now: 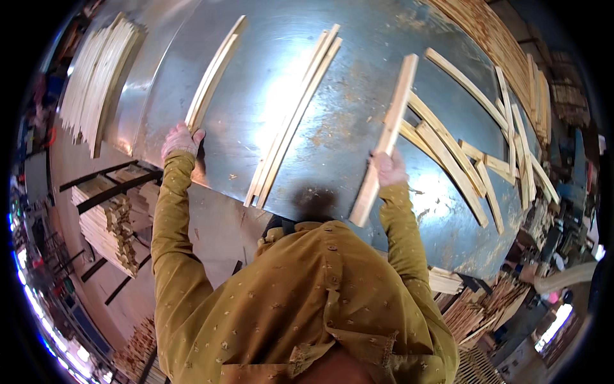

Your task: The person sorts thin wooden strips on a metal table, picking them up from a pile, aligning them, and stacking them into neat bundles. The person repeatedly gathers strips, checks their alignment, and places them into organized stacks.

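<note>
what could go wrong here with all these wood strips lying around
The long wooden strip is held by the right hand nearer its lower end, so its far end could swing into the loose strips beside it.

Those loose strips lie at angles, some crossing, so a bump might shift several.

The middle strips have their near ends close to the edge of the metal table; a sleeve might catch them.

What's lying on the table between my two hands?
In the head view, a few long, pale wooden strips lie on the table between your left hand and right hand.
</note>
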Demonstrator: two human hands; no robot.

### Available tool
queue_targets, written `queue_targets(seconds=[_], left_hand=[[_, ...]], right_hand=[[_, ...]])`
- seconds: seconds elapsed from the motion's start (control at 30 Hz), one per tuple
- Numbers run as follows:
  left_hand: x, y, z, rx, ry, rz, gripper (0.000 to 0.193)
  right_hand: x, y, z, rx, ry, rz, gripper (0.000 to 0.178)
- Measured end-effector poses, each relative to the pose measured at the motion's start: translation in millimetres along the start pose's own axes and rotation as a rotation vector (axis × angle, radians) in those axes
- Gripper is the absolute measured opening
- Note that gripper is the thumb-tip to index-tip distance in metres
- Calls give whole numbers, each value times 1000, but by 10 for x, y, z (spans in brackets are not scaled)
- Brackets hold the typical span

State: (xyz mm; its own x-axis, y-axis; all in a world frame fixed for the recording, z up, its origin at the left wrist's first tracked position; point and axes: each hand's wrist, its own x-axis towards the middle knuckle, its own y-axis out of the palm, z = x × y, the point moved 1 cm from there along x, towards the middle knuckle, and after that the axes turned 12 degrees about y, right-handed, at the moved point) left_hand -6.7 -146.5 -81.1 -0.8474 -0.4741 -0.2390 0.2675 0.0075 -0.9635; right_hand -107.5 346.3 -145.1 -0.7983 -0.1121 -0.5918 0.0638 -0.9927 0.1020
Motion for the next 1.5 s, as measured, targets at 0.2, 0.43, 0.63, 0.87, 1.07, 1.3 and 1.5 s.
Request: queue_targets(seconds=[0.2,0.43,0.63,0.87,1.07,1.3,1.5], left_hand=[[-481,554,-924,-1068,399,-221,107],[-1036,58,-2001,-355,184,176,107],[-1139,4,-2204,36,327,-186,100],[-1762,231,-3534,-1468,476,243,93],[-1918,-418,-4769,-1907,445,662,68],[-1180,-389,-4350,-2088,199,219,25],[-686,-453,-3627,-1575,-70,271,37]], right_hand=[[-63,966,188,-860,125,28,55],[-229,80,917,-1258,-288,31,73],[61,-1942,1041,-1852,-189,-385,88],[-20,-1329,1505,-1505,-120,65,56],[459,-979,1622,-577,-643,155,43],[627,-2261,1141,-1761,-441,-335,79],[303,-2698,633,-1803,-834,-155,87]])
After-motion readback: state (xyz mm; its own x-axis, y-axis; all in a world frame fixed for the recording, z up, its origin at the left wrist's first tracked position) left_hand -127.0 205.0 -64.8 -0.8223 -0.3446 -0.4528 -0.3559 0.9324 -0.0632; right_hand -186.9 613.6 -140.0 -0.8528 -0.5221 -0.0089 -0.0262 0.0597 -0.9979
